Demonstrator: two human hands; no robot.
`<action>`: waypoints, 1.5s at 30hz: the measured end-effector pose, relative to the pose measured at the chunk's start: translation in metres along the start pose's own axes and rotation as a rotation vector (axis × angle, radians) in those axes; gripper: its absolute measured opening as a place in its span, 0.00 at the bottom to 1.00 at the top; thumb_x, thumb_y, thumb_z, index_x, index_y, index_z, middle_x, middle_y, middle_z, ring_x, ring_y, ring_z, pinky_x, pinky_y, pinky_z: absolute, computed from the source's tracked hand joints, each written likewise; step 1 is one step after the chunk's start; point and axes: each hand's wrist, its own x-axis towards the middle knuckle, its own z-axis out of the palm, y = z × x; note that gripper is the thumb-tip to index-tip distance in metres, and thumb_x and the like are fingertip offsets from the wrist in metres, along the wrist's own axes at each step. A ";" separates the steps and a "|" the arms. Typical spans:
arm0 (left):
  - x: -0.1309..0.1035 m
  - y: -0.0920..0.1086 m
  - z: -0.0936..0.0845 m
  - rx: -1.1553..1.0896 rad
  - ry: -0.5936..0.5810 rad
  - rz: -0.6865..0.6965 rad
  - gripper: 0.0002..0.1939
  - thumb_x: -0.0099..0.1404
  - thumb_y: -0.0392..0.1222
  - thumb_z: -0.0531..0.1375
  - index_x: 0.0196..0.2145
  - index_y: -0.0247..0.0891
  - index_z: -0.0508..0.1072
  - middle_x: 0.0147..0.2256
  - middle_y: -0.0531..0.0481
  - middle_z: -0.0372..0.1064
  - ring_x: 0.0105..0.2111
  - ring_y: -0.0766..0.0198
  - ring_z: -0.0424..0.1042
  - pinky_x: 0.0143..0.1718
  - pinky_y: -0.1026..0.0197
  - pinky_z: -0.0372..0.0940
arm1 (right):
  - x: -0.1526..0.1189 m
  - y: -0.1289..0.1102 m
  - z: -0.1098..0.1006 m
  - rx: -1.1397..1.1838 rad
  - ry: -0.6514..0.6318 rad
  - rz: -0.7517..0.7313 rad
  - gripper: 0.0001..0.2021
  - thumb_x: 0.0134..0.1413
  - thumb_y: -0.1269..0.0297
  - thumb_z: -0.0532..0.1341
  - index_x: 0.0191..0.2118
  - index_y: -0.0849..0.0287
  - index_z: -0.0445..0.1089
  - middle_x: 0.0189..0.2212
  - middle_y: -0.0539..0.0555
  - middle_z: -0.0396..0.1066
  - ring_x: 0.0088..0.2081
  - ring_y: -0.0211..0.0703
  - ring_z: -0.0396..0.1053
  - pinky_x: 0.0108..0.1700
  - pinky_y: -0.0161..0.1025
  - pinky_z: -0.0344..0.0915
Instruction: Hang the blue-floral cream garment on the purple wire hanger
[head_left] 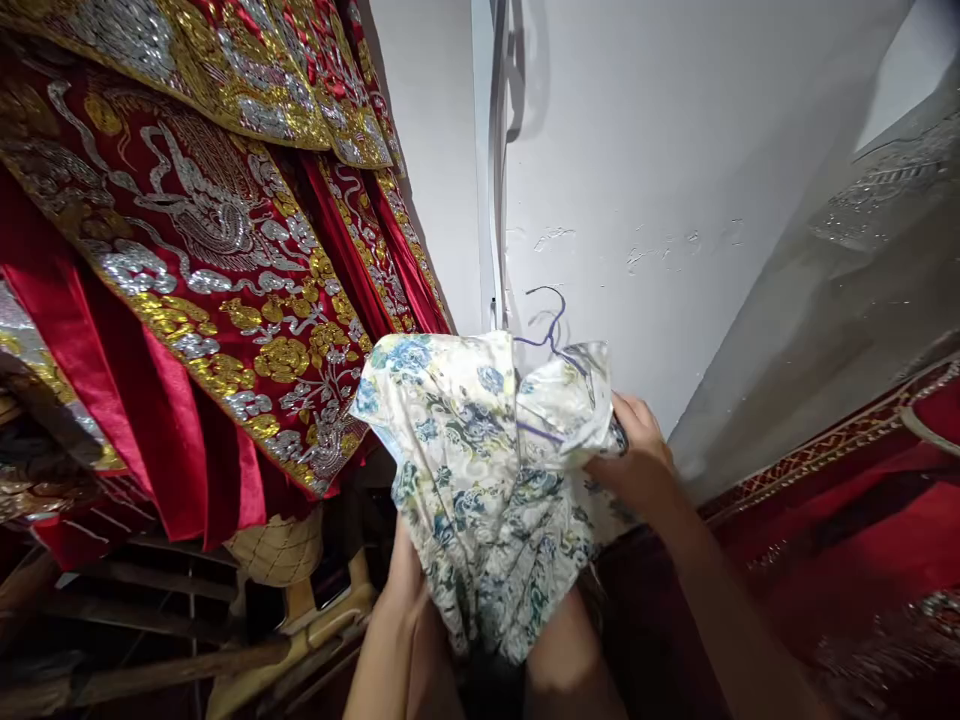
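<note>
A white garment with a blue and green floral print (457, 430) hangs in front of me, spread out above my knees. A thin purple clothes hanger (553, 330) shows at its neck, with the hook sticking up and part of the bar visible in the opening on the right. My right hand (637, 455) grips the garment's right side near the shoulder, fingers and thumb closed around the cloth. On the other side my left hand (405, 560) reaches up behind the garment; the cloth hides its fingers.
Red costumes with gold and silver embroidery (225, 230) hang at the left. Below them are a woven basket (281, 545) and a bamboo frame (300, 640). A white wall (637, 150) stands ahead, and red patterned cloth (862, 540) lies at the right.
</note>
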 end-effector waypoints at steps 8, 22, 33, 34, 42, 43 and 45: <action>-0.046 -0.038 0.044 -0.495 0.170 -0.224 0.50 0.44 0.56 0.75 0.63 0.40 0.66 0.58 0.38 0.71 0.62 0.41 0.66 0.64 0.47 0.61 | -0.003 -0.026 0.034 -0.100 -0.015 -0.169 0.41 0.44 0.64 0.65 0.68 0.47 0.60 0.61 0.59 0.63 0.57 0.65 0.64 0.56 0.57 0.62; -0.038 -0.059 0.081 -0.580 0.123 -0.237 0.43 0.50 0.58 0.73 0.59 0.36 0.71 0.57 0.37 0.72 0.62 0.42 0.66 0.67 0.46 0.55 | -0.131 -0.019 0.086 0.520 0.228 0.542 0.13 0.58 0.52 0.60 0.32 0.56 0.71 0.30 0.54 0.72 0.36 0.51 0.71 0.40 0.44 0.67; -0.060 -0.063 0.075 -0.449 0.180 -0.177 0.36 0.53 0.60 0.71 0.55 0.39 0.76 0.59 0.40 0.70 0.67 0.43 0.58 0.71 0.43 0.46 | -0.111 -0.034 0.113 0.751 -0.425 0.305 0.20 0.66 0.53 0.53 0.24 0.56 0.55 0.21 0.45 0.54 0.26 0.37 0.54 0.30 0.36 0.51; -0.061 -0.063 0.072 -0.439 0.186 -0.180 0.35 0.54 0.60 0.70 0.55 0.39 0.76 0.59 0.40 0.70 0.67 0.44 0.58 0.71 0.43 0.46 | -0.114 -0.036 0.114 0.776 -0.405 0.321 0.19 0.66 0.53 0.54 0.25 0.56 0.56 0.22 0.45 0.54 0.27 0.37 0.55 0.30 0.36 0.52; -0.067 -0.065 0.071 -0.413 0.160 -0.174 0.38 0.55 0.61 0.69 0.59 0.39 0.72 0.62 0.40 0.66 0.67 0.45 0.58 0.71 0.46 0.47 | -0.122 -0.046 0.119 0.760 -0.274 0.396 0.11 0.61 0.55 0.60 0.34 0.56 0.62 0.22 0.44 0.54 0.26 0.38 0.54 0.30 0.37 0.53; -0.066 -0.065 0.073 -0.413 0.153 -0.171 0.39 0.55 0.61 0.69 0.59 0.39 0.72 0.62 0.40 0.66 0.67 0.45 0.57 0.71 0.46 0.47 | -0.122 -0.045 0.119 0.759 -0.265 0.398 0.11 0.62 0.55 0.59 0.34 0.56 0.62 0.22 0.44 0.54 0.26 0.38 0.54 0.30 0.37 0.52; -0.065 -0.064 0.077 -0.419 0.140 -0.170 0.40 0.54 0.61 0.70 0.59 0.39 0.71 0.62 0.40 0.66 0.68 0.46 0.57 0.71 0.47 0.47 | -0.122 -0.041 0.118 0.764 -0.250 0.411 0.12 0.62 0.54 0.58 0.33 0.56 0.62 0.22 0.44 0.53 0.25 0.38 0.53 0.29 0.37 0.51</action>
